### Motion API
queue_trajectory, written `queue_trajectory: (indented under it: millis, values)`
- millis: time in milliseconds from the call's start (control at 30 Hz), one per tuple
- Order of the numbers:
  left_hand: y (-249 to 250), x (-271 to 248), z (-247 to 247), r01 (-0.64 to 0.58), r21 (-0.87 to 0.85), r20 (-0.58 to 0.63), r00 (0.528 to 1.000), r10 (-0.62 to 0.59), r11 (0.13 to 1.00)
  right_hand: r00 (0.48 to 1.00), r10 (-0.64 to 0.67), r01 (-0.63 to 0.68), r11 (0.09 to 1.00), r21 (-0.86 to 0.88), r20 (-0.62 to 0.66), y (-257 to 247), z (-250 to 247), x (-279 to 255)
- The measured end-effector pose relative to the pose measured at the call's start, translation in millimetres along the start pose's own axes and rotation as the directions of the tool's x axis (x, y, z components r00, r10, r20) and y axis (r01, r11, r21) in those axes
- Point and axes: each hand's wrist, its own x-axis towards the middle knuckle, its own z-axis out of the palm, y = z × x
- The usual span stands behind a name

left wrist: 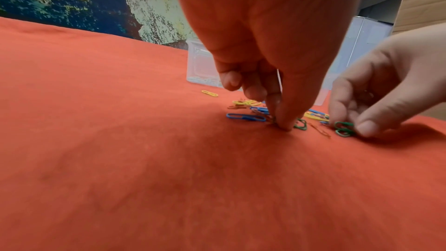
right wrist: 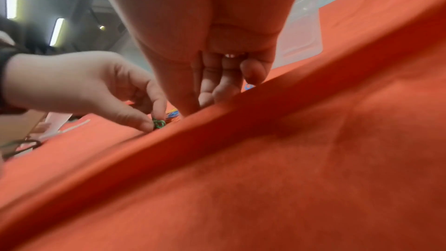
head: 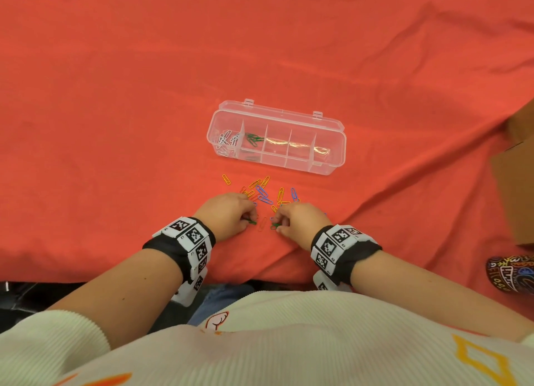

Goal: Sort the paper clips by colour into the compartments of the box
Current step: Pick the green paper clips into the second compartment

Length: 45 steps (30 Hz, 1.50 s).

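A clear plastic box (head: 332, 131) with several compartments lies open on the red cloth. Its leftmost compartment holds white clips (head: 224, 140), the one beside it green clips (head: 253, 138). Loose yellow, blue and orange clips (head: 261, 190) are scattered in front of the box. My left hand (head: 250, 219) pinches a green clip (left wrist: 300, 124) against the cloth with thumb and forefinger. Close to its right, my right hand (head: 276, 224) pinches green clips (left wrist: 344, 129) at the pile's near edge. In the right wrist view a cloth fold hides the right hand's fingertips.
A brown cardboard box (head: 517, 177) stands at the right edge, with a dark patterned object (head: 511, 273) in front of it. The cloth (head: 115, 125) has wrinkles and a raised fold (right wrist: 265, 106) by my right hand. The table's front edge runs just behind my wrists.
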Motion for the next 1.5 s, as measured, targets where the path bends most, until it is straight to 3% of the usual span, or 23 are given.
queue_trajectory:
  millis: [167,367,533,700,833,1000,1167,1300,1433,1500]
  values:
    - [-8,2,1,-0.010,-0.168,-0.032,0.999,0.005,0.986,0.999,0.042,-0.042,0.994,-0.101,-0.003,-7,0,4]
    - [-24,1,-8,-0.040,-0.281,-0.044,0.999,0.029,0.959,0.996,0.073,-0.067,0.993,-0.102,0.053,-13,-3,8]
    - [-38,6,-25,-0.086,-0.340,-0.094,0.994,0.057,0.937,0.986,0.163,-0.155,0.977,0.147,-0.043,-21,-18,16]
    - [-40,13,-58,-0.141,-0.348,-0.202,0.977,0.072,0.927,0.972,0.193,-0.128,0.911,0.392,-0.131,-38,-42,28]
    - [-34,17,-82,-0.128,-0.407,-0.336,0.942,-0.018,0.904,0.937,0.256,-0.076,0.815,0.574,-0.239,-53,-62,41]
    - [-30,39,-99,-0.037,-0.543,-0.399,0.890,-0.219,0.839,0.873,0.353,-0.097,0.804,0.587,-0.338,-66,-76,65]
    - [-23,55,-103,0.028,-0.518,-0.393,0.880,-0.267,0.855,0.848,0.432,-0.178,0.778,0.603,-0.307,-73,-82,84]
    - [-20,63,-103,0.074,-0.500,-0.378,0.878,-0.294,0.863,0.871,0.413,-0.193,0.787,0.586,-0.266,-76,-89,86]
    - [-19,64,-102,0.108,-0.445,-0.295,0.919,-0.260,0.889,0.932,0.357,-0.259,0.772,0.580,-0.060,-76,-95,88]
    - [-19,64,-102,0.117,-0.432,-0.285,0.923,-0.258,0.894,0.934,0.358,-0.284,0.766,0.577,-0.016,-71,-94,90]
